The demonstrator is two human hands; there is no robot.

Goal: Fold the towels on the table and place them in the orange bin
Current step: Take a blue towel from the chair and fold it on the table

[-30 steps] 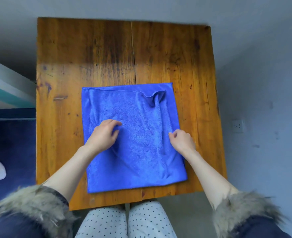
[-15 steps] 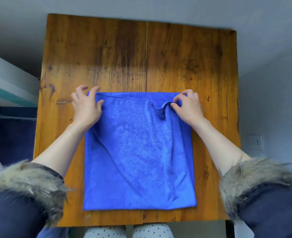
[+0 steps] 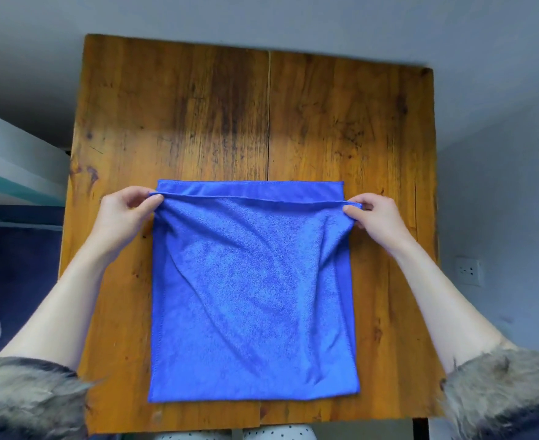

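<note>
A blue towel (image 3: 252, 296) lies folded double on the wooden table (image 3: 198, 122), near its front edge. My left hand (image 3: 125, 211) pinches the far left corner of the top layer. My right hand (image 3: 376, 217) pinches the far right corner of the same layer. The top layer's far edge is lifted and pulled a little toward me, so a strip of the bottom layer shows beyond it. No orange bin is in view.
Grey floor surrounds the table. A white and teal ledge (image 3: 14, 166) runs along the left, with a dark blue rug (image 3: 14, 268) below it. A wall socket (image 3: 468, 270) sits at the right. My knees in dotted trousers (image 3: 230, 435) show under the front edge.
My hands went from the towel's middle to its far corners, pinched the top layer and lifted its far edge, which is now straight. The wrinkle near the right corner is gone.
</note>
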